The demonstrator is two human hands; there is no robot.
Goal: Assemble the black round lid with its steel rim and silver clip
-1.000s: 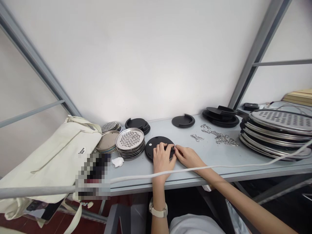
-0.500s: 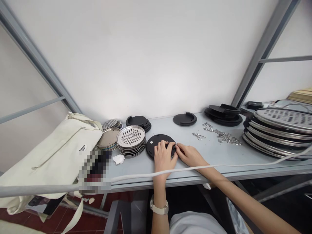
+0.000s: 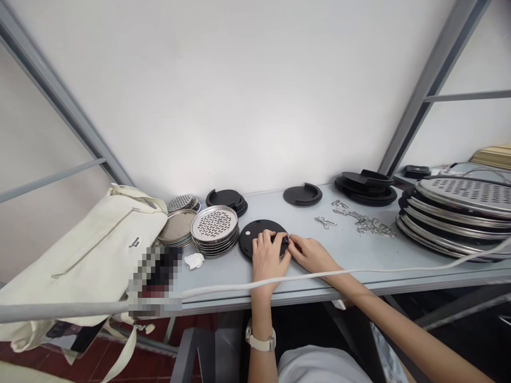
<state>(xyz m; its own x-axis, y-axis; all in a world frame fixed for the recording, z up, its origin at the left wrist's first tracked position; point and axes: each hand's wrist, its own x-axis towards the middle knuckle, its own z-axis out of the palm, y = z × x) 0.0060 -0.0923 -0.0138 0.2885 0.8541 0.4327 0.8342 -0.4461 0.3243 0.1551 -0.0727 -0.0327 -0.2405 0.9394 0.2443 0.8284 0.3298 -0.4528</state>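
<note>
A black round plate (image 3: 255,229) with a pale round spot lies flat on the table in front of me. My left hand (image 3: 268,258) rests on top of it, fingers bent and thumb near its right edge, holding it down. At that edge my right hand (image 3: 309,252) pinches a small metal wire clip (image 3: 286,239), which is mostly hidden by the fingertips. Loose metal wire clips (image 3: 369,223) lie in a heap to the right, and a few more (image 3: 325,223) sit closer to my right hand.
Left of the plate stands a stack of perforated metal discs (image 3: 215,226). Black discs with raised rims (image 3: 302,194) lie at the back. Large metal discs (image 3: 455,213) are piled right. A cream bag (image 3: 96,239) fills the left side, and a white cable (image 3: 359,270) crosses the front.
</note>
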